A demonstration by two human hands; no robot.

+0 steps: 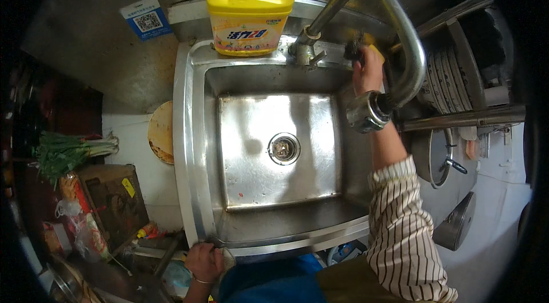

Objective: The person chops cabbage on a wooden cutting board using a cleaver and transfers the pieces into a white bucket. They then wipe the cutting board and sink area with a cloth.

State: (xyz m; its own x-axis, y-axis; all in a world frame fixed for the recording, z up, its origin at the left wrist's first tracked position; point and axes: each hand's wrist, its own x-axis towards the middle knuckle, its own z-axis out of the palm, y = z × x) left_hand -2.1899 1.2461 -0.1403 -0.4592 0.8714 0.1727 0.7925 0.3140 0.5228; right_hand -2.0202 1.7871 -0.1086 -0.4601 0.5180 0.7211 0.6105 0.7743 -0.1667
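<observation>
At the back right of a stainless steel sink point(274, 191), my right hand point(369, 70) reaches behind the hanging faucet head. Its fingers touch a dark scouring pad point(354, 48) and a yellow sponge-like piece point(375, 47). Blur hides whether they grip either one. My left hand point(205, 260), fingers curled, is at the sink's front left corner, against a pale ribbed piece of fabric point(228, 259); whether it holds this is unclear. The basin has a drain strainer point(283, 149) with bits of food waste in it. A small red scrap point(241, 194) lies on its floor.
A bent metal faucet point(418, 50) arches over the right side. Behind the basin stands a yellow pump jug of detergent point(251, 15). Stacked plates point(446, 78) and a lidded pot point(433, 157) are at right. Leafy greens point(64, 153) and a cardboard box point(113, 204) lie at left.
</observation>
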